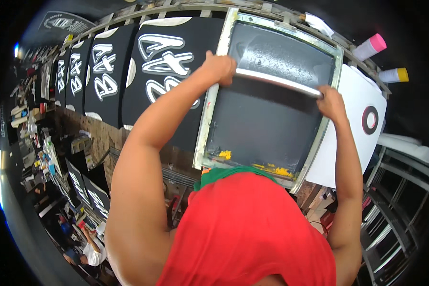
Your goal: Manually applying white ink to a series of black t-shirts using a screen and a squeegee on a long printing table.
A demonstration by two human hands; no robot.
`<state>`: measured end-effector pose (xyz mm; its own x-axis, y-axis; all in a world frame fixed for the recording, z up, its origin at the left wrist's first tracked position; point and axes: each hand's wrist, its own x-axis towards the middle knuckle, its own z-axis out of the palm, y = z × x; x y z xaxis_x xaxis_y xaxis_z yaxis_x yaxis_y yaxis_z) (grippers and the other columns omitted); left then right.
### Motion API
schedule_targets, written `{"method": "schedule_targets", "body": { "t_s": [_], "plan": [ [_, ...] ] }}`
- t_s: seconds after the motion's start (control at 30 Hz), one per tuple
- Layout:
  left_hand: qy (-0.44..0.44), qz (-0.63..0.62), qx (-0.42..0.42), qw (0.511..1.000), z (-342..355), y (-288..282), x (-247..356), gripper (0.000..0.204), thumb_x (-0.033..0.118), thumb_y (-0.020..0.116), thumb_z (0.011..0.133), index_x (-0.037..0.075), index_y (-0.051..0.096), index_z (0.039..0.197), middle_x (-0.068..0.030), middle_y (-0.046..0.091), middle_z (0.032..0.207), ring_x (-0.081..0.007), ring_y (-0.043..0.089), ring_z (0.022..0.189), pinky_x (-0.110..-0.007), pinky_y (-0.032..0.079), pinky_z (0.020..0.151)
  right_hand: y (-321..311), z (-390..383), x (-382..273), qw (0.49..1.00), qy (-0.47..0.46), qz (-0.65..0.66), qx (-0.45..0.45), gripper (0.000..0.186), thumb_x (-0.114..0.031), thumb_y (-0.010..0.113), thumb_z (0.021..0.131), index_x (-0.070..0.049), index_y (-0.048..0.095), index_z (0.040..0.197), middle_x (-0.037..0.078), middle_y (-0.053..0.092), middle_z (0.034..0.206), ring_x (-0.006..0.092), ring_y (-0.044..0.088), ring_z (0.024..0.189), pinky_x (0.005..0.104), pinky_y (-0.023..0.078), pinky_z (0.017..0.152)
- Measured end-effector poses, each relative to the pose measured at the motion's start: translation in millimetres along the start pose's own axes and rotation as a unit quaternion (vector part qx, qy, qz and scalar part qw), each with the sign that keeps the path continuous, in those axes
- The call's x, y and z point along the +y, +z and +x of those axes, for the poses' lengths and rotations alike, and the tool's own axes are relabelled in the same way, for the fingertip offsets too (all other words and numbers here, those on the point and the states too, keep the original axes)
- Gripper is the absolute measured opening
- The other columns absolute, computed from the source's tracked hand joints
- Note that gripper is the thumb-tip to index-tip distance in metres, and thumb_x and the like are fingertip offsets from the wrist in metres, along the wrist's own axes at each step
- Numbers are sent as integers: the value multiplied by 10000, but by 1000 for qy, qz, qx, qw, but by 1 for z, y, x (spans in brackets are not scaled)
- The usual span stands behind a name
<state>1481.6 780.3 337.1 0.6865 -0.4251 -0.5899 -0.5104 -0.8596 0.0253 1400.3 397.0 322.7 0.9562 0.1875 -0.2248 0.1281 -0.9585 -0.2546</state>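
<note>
A squeegee (277, 82) with a pale, shiny bar lies across the dark mesh of a screen-printing frame (339, 62). My left hand (219, 70) is closed round its left end, close to the frame's left side. At the other end, my right hand (332, 102) grips it beside the frame's right side. Wet, glossy dark ink (276, 52) coats the mesh beyond the squeegee. The mesh on my side looks dark and matte, with yellow smears (279, 170) near the frame's near edge. What lies under the screen is hidden.
Several black printed pieces with white lettering (164, 57) lie in a row leftward. On the right, a white sheet (352, 119) carries a roll of dark tape (370, 119). Two spray cans, pink-capped (371, 46) and yellow-capped (393, 75), stand beyond. A person (94, 252) is at lower left.
</note>
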Motion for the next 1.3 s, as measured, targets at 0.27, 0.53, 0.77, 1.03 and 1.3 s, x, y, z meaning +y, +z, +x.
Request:
{"method": "schedule_targets", "body": {
  "t_s": [0.27,0.53,0.77,1.03,1.3],
  "plan": [
    [-33,-118,35,992,-177,137,65,321,163,663,760,101,670,1075,-88,642,1009,-304,662,975,-583,490,764,21,-113,-61,991,-88,33,-93,335,-1,670,725,-59,751,1045,123,721,1095,360,640,998,472,514,871],
    [-128,-292,62,946,-239,189,114,285,140,662,758,55,708,1026,-189,684,1050,-402,653,1035,-578,527,827,18,-119,-82,979,-144,9,-144,253,1,646,701,-62,731,930,132,718,976,378,653,953,492,513,823],
    [40,-240,57,968,-117,95,91,192,153,629,762,7,712,855,-245,716,896,-452,692,876,-538,565,792,-85,-102,-39,994,-22,-51,-96,222,2,587,723,-26,717,902,210,700,899,435,661,909,512,523,816],
    [98,57,323,940,50,-14,36,349,220,750,794,220,719,1142,-4,699,1220,-296,568,1294,-618,284,1158,-29,-147,-62,995,43,15,83,374,-97,736,716,-77,628,1073,131,610,1033,359,598,978,464,509,835],
    [-7,56,412,910,89,32,-25,473,132,638,848,223,629,1312,32,664,1288,-283,564,1242,-565,290,1149,-5,-65,-88,980,96,11,171,431,-86,758,706,-98,639,1120,101,597,1188,337,549,1113,477,462,899]
  ]
}}
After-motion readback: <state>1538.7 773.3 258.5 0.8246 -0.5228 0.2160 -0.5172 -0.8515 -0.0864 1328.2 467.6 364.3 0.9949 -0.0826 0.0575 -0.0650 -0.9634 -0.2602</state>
